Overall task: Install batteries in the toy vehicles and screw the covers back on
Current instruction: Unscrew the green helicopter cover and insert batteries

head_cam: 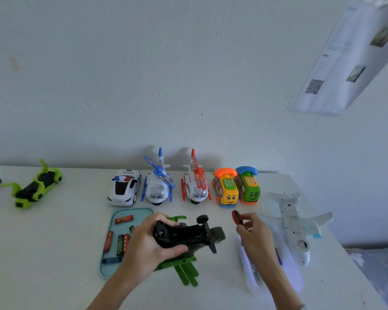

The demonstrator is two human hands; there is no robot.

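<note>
My left hand [150, 245] grips a dark green toy helicopter [188, 237] turned underside up, its black battery bay facing me and its green rotor blades [186, 274] hanging toward the table's front. My right hand [254, 233] pinches a small red and black object [235, 217] just right of the helicopter; whether it is a battery or a tool I cannot tell. A clear teal tray [112, 222] to the left holds several red, green and blue batteries [115, 243]. Part of the tray is hidden behind my left wrist.
Along the wall stand a white police car [124, 187], a blue helicopter [158, 184], a red helicopter [196, 185], and orange [226, 190] and green [249, 186] phone cars. A white plane [295, 220] lies belly up at right, a lime green car [37, 186] upside down far left.
</note>
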